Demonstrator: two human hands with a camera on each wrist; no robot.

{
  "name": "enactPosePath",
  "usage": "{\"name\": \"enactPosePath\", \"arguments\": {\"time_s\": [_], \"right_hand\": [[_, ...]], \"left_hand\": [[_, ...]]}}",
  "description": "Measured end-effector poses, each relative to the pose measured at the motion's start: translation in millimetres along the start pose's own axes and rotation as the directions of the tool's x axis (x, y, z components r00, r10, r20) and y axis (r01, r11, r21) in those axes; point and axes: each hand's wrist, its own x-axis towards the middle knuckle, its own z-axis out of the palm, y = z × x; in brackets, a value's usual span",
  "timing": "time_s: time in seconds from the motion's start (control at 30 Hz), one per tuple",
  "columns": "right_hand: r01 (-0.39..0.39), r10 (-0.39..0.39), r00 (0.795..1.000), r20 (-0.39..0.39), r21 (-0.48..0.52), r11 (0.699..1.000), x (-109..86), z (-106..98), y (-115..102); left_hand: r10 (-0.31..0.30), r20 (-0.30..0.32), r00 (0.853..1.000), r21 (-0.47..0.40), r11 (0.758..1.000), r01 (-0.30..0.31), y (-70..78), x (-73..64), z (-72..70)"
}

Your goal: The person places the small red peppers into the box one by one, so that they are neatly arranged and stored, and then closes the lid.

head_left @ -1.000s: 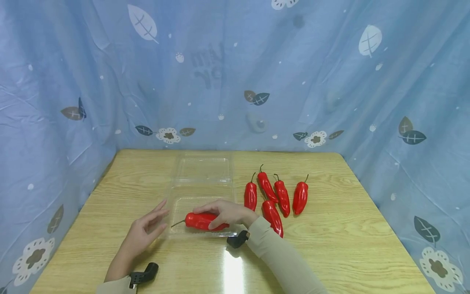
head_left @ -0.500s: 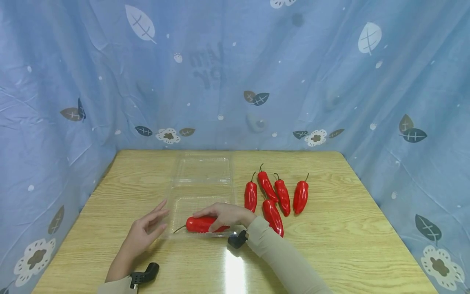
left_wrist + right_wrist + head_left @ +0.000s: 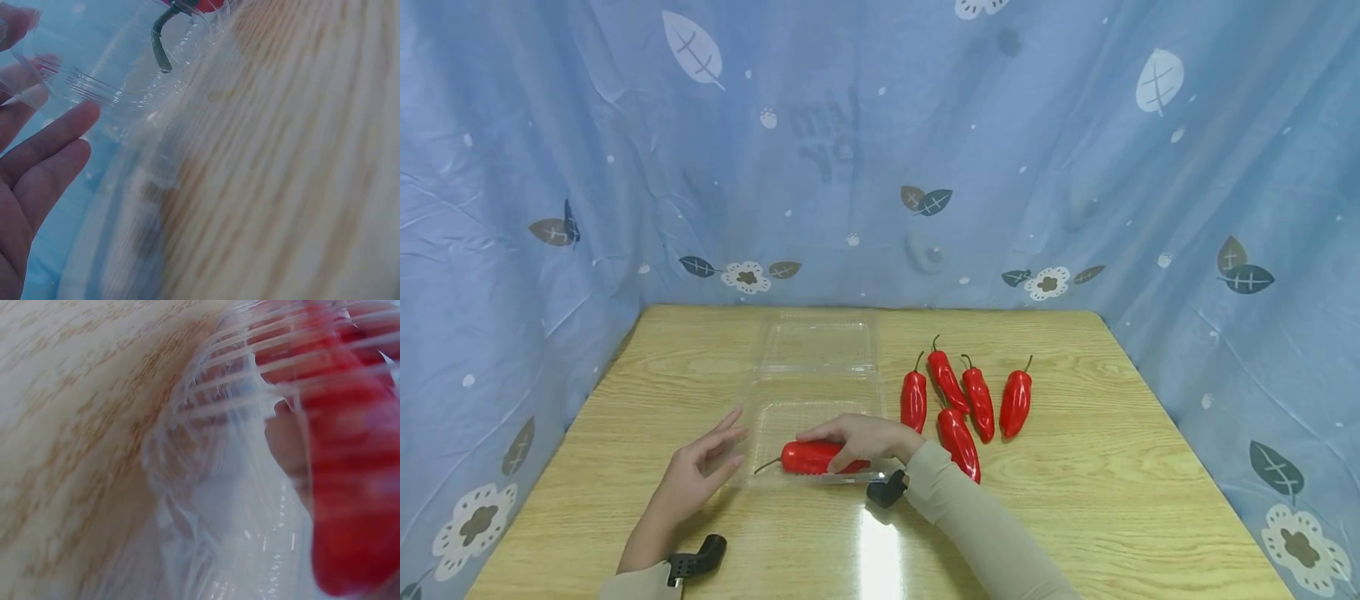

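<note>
A long red chili pepper (image 3: 808, 457) with a green stem lies crosswise in the near half of a clear plastic clamshell box (image 3: 814, 390). My right hand (image 3: 867, 439) reaches over the box's near right side and grips the pepper from above. Through the box's ribbed wall, the right wrist view shows the red pepper (image 3: 356, 506) with fingers beside it. At the box's left side is my left hand (image 3: 696, 468), fingers extended and holding nothing. The left wrist view has its fingers (image 3: 56, 140) close by the clear wall, near the stem (image 3: 160, 40); contact is hard to tell.
Several more red peppers (image 3: 978, 403) lie on the wooden table (image 3: 1112, 500) right of the box. The box's lid half (image 3: 818, 346) lies folded back toward the far edge. A blue patterned curtain (image 3: 880, 150) surrounds the table's back and sides.
The pepper in my right hand has come down slightly toward the near wall of the box, its stem now lower. My left hand keeps its place.
</note>
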Motion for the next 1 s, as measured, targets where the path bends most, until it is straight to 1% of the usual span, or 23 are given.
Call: {"name": "enactPosePath", "arguments": {"time_s": [0.43, 0.6, 0.77, 0.9, 1.0], "right_hand": [[0.008, -0.008, 1.000, -0.002, 0.041, 0.999, 0.4, 0.3, 0.7], [0.005, -0.004, 1.000, -0.017, 0.021, 1.000, 1.0, 0.4, 0.7], [0.008, -0.007, 0.998, -0.063, 0.008, 1.000, -0.7, 1.1, -0.1], [0.018, -0.013, 0.995, -0.098, 0.045, 0.999, -2.6, 2.5, -1.3], [0.040, -0.032, 0.994, -0.106, 0.075, 0.996, -2.6, 3.3, -1.6]], "left_hand": [[0.009, 0.010, 1.000, -0.005, 1.000, -0.009, 0.1, 0.5, -0.4], [0.001, 0.008, 1.000, 0.007, 1.000, -0.001, -1.3, 0.6, -0.5], [0.008, 0.013, 1.000, 0.000, 1.000, -0.008, -1.6, 0.7, -0.7], [0.022, 0.018, 1.000, -0.001, 1.000, -0.022, -1.9, 0.1, -0.4], [0.021, 0.020, 1.000, 0.000, 1.000, -0.021, -1.5, -0.2, -0.5]]}}
